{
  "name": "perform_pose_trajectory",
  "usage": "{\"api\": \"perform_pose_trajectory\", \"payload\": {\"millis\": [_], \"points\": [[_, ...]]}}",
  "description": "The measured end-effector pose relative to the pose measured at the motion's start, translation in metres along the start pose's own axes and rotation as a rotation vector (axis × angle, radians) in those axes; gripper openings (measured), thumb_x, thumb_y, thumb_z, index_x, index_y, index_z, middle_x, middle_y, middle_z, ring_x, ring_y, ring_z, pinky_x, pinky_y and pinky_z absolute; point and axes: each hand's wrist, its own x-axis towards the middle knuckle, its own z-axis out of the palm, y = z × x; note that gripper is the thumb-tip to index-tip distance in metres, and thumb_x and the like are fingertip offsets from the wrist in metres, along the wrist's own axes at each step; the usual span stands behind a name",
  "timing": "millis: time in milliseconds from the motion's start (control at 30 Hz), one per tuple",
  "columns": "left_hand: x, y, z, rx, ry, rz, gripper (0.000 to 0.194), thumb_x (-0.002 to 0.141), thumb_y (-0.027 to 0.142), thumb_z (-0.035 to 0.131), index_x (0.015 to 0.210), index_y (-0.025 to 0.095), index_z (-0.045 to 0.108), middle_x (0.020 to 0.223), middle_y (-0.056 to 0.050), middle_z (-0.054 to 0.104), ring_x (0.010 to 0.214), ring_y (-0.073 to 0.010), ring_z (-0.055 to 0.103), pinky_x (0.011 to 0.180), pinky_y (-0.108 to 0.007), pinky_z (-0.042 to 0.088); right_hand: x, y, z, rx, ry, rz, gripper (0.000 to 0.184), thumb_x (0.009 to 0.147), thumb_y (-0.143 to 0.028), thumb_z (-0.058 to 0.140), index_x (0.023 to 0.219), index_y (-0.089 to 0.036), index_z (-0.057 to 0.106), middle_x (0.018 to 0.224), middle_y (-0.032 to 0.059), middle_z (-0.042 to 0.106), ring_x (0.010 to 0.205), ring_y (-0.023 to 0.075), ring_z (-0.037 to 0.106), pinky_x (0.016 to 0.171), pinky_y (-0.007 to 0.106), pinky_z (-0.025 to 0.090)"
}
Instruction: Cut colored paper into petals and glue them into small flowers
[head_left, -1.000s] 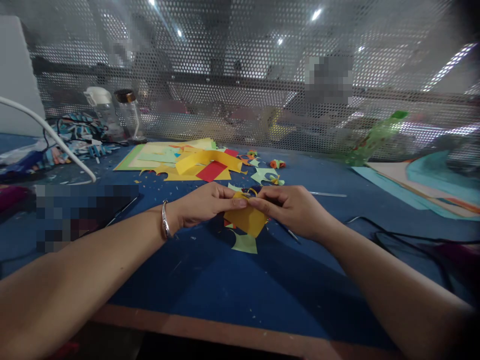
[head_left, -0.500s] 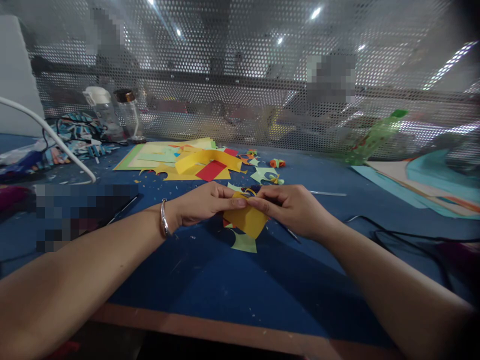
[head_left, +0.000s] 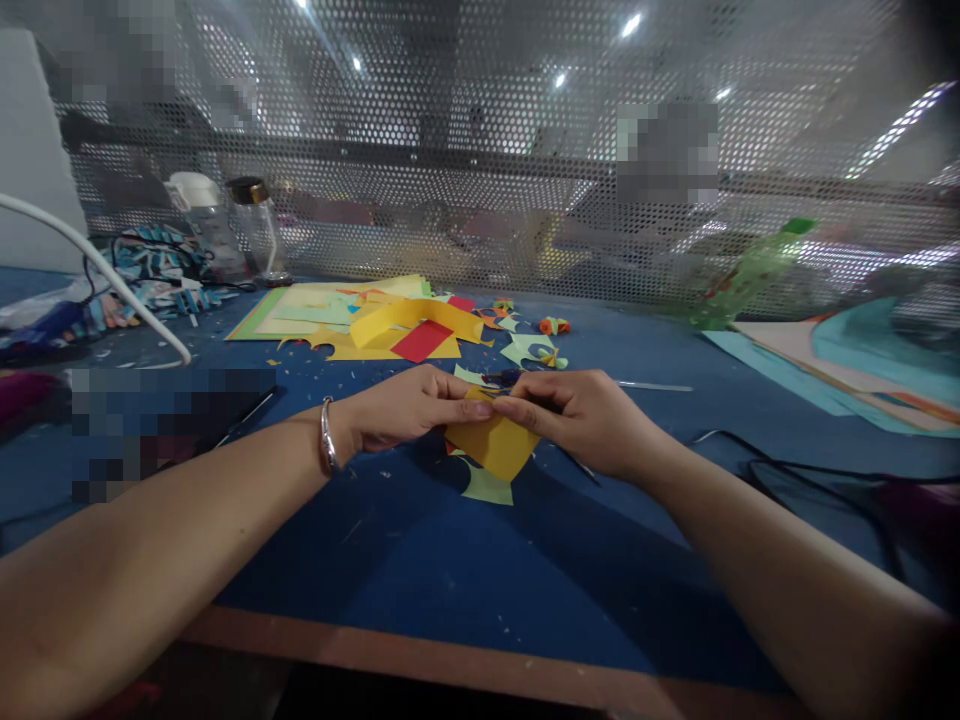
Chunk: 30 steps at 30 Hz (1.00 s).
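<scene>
A small piece of yellow paper (head_left: pixel 495 445) is pinched between my two hands, just above the blue table. My left hand (head_left: pixel 420 408), below a silver bangle, is closed on its upper left edge with the thumb on top. From the other side my right hand (head_left: pixel 581 415) grips the upper right edge, the two thumb tips nearly meeting. Most of my fingers are hidden behind the paper and hands. Under the paper lies a pale green cut scrap (head_left: pixel 489 487). A small dark object (head_left: pixel 510 377) shows just behind the fingertips; its kind is unclear.
Coloured sheets (head_left: pixel 259 325), a yellow strip (head_left: pixel 397 315) and a red piece (head_left: pixel 421 341) lie beyond my hands. Two bottles (head_left: pixel 259 235) stand back left; a green bottle (head_left: pixel 757 270) leans at right. Cables (head_left: pixel 795 470) and blue sheets (head_left: pixel 780 375) lie right. Perforated mesh (head_left: pixel 450 150) closes the back.
The yellow paper has tilted slightly between my fingers. A curved yellow edge above the thumbs no longer shows. Both hands stay almost in place.
</scene>
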Motion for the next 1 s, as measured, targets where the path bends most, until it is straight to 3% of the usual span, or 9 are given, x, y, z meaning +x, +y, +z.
{"api": "perform_pose_trajectory", "payload": {"millis": [333, 600, 1000], "points": [[0.0006, -0.0003, 0.0004, 0.031, 0.004, 0.006, 0.027, 0.077, 0.043, 0.076, 0.086, 0.018, 0.078, 0.086, -0.005, 0.074, 0.075, -0.0126, 0.064, 0.069, -0.023, 0.049, 0.0000, 0.0008, 0.0006, -0.008, 0.005, -0.020, 0.043, 0.093, -0.055, 0.050, 0.075, -0.020, 0.065, 0.068, 0.0012, 0.061, 0.061, 0.0134, 0.050, 0.055, 0.026, 0.035], [0.0003, 0.0010, 0.0018, 0.063, 0.004, 0.025, 0.023, 0.078, 0.040, 0.076, 0.072, 0.018, 0.076, 0.068, -0.001, 0.066, 0.063, -0.0098, 0.056, 0.065, -0.022, 0.046, 0.0000, 0.0011, 0.0013, 0.001, -0.008, -0.023, 0.043, 0.093, -0.055, 0.050, 0.072, -0.019, 0.063, 0.065, -0.0001, 0.057, 0.060, 0.0124, 0.047, 0.055, 0.026, 0.034], [0.0016, -0.0018, -0.0006, 0.136, -0.018, 0.047, 0.027, 0.082, 0.041, 0.071, 0.074, 0.016, 0.074, 0.069, 0.000, 0.063, 0.062, -0.0089, 0.051, 0.060, -0.021, 0.041, 0.0006, 0.0019, 0.0027, -0.002, -0.001, -0.045, 0.045, 0.093, -0.055, 0.050, 0.068, -0.019, 0.059, 0.062, -0.0009, 0.054, 0.058, 0.0113, 0.046, 0.054, 0.026, 0.033]]}}
